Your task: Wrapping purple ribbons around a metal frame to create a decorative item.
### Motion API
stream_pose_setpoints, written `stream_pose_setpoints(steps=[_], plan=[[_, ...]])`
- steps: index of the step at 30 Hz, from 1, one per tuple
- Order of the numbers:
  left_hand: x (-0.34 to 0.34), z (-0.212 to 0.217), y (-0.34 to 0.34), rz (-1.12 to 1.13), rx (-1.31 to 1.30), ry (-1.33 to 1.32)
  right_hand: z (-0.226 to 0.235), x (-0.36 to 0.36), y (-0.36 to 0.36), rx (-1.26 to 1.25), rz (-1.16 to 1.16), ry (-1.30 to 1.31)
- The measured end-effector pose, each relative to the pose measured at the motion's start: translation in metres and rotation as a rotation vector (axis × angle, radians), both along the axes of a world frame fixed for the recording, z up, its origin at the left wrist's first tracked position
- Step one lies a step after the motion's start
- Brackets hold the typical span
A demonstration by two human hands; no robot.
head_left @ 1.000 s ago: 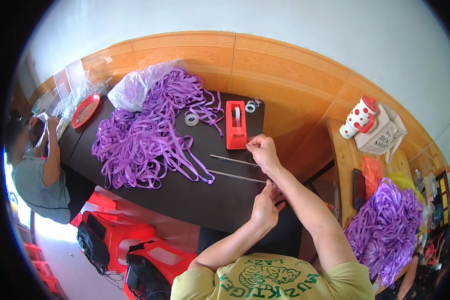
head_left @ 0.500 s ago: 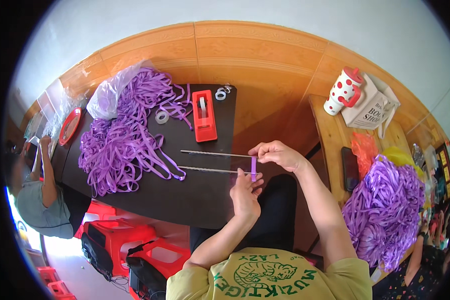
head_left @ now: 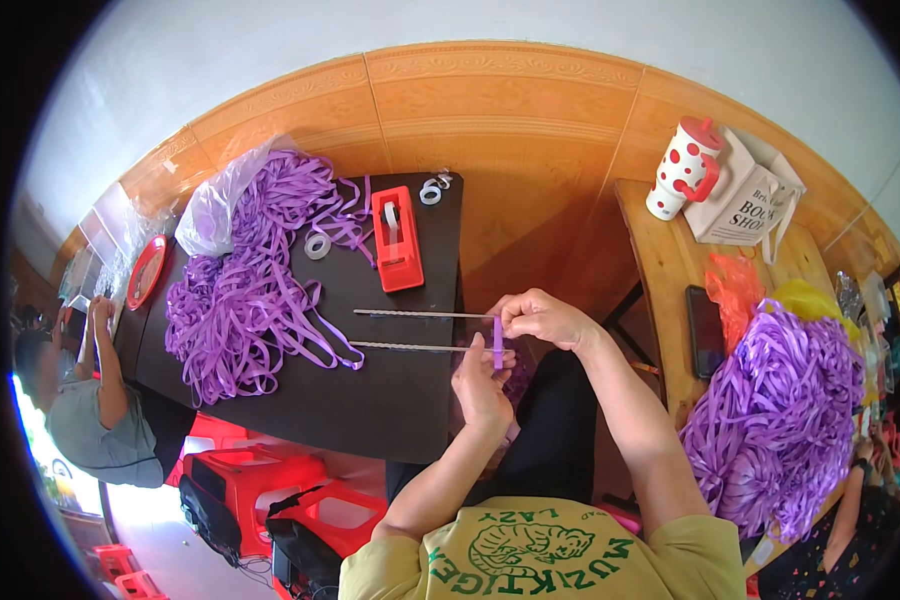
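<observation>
Comparing w/ half a sec ago: hands sit about the same, both at the desk's (head_left: pixel 370 420) right edge, purple strip (head_left: pixel 497 343) upright between them as before; a full sec back the right hand was up by the red tape dispenser (head_left: pixel 397 240) and the strip wasn't showing. The strip is short, narrow, violet, standing near vertical across the ends of two thin metal rods (head_left: pixel 420 330) that lie side by side on the dark desk. Right hand (head_left: pixel 542 318) has fingers closed on the strip's upper end, beside the top rod's tip. Left hand (head_left: pixel 482 382) comes up from below, fingers pinched on the lower end near the second rod; whether it also grips that rod is hard to tell, too small. Left of the rods: big heap of purple ribbon (head_left: pixel 245 290), tape rolls (head_left: pixel 318 245) nearby.
</observation>
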State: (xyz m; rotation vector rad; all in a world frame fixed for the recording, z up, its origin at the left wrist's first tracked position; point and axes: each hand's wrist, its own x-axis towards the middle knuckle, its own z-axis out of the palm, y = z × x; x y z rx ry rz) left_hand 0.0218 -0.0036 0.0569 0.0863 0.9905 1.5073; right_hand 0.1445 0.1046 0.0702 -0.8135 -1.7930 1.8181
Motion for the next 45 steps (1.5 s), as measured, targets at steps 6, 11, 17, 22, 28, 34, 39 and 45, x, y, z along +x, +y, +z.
stream_pose_setpoints(steps=[6,11,17,22,28,34,39,45], plan=[[0.000,-0.001,0.001,0.022,0.010,0.020,-0.002,-0.002,-0.002,-0.014,-0.008,0.018],[0.004,0.002,0.004,0.062,0.010,0.013,-0.003,-0.003,-0.003,-0.041,-0.061,0.008],[0.012,0.000,0.013,0.172,0.039,0.031,-0.006,-0.005,-0.004,-0.005,-0.084,0.027],[0.010,-0.012,0.017,0.170,0.040,0.061,-0.010,0.001,-0.001,0.100,-0.060,0.027],[0.009,-0.014,0.016,0.150,0.053,0.075,-0.005,0.022,-0.001,-0.027,-0.114,0.008],[0.009,-0.015,0.016,0.159,0.079,0.072,-0.008,0.026,-0.021,-0.226,-0.292,0.123],[0.008,-0.016,0.016,0.152,0.091,0.090,-0.011,0.016,-0.042,-0.277,-0.367,0.232],[0.009,-0.014,0.016,0.160,0.071,0.052,-0.025,0.013,-0.040,-0.124,-0.402,0.259]])
